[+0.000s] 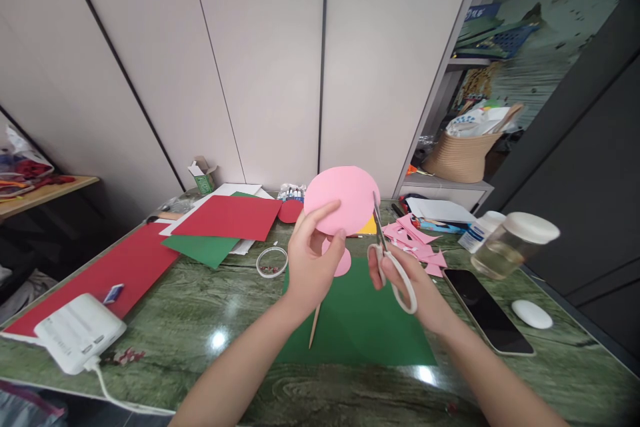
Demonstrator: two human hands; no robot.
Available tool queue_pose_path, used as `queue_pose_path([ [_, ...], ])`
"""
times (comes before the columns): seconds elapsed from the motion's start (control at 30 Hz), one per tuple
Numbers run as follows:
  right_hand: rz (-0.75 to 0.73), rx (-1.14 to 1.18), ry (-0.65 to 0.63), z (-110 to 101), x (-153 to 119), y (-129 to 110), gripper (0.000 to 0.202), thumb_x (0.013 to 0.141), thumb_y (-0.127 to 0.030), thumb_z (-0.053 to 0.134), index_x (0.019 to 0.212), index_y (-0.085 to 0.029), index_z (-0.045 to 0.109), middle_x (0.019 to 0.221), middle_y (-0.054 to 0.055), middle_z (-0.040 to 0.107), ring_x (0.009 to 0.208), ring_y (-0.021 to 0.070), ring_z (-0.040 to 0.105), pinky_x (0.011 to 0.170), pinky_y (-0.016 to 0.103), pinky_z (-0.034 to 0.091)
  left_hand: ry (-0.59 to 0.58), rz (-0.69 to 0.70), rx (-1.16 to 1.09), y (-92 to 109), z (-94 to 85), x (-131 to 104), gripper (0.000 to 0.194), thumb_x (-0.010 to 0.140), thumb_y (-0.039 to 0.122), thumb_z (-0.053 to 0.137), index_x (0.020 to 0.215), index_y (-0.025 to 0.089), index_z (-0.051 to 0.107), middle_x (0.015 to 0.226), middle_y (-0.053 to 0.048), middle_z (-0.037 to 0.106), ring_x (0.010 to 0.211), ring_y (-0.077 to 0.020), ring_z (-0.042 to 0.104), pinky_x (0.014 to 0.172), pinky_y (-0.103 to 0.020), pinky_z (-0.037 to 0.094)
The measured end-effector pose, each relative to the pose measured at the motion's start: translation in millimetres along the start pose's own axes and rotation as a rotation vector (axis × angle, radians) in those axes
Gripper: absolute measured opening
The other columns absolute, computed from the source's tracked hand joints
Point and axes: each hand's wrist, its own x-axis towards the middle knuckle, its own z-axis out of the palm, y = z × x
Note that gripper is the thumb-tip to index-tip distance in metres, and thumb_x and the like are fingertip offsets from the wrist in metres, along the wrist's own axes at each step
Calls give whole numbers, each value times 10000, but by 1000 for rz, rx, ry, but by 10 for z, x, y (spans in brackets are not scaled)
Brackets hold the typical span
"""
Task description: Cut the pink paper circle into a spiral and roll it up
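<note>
Presently: left hand [313, 260], fingers pinched on a pink paper round [343, 197] held up above the table [200, 327]. Right hand [407, 280], closed through the handles of white scissors [393, 260], blades upright, touching the round's right edge. Green sheet [360, 320] under both hands. Pink scraps [417, 243] just beyond the right hand; black phone [487, 310] to its right. Red sheet [227, 217] beyond the left hand.

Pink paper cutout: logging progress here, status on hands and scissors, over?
Left hand pinching pink paper cutout, held up. Right hand gripping scissors, blades at cutout's right edge. Pink scraps behind; nothing blocking.
</note>
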Motion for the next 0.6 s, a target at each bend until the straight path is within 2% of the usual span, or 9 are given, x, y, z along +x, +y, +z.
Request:
queue_pose_path([
  [0.33,28,1,16,4,5,-1,358,907,-512,377,756,-196,452,611,-13,481,576,134,424,539,262,318,-2,-2,8,-11,-3,-2,308,795,195,579,1097,244,613,1119,-66,590,1076,-198,556,885,-342,505],
  [0.47,30,-1,11,4,10,14,381,903,-521,375,721,-194,445,608,-14,490,567,126,419,537,255,316,-11,-28,-18,-20,-5,-12,243,809,209,567,1036,238,650,1112,-69,610,1041,-193,582,874,-323,504],
  [0.6,25,1,15,4,21,23,377,908,-503,383,702,-192,439,593,-22,481,552,117,406,532,249,307,0,-38,-18,-4,-7,-9,259,817,216,559,1062,239,641,1129,-68,607,1051,-185,578,867,-308,504],
])
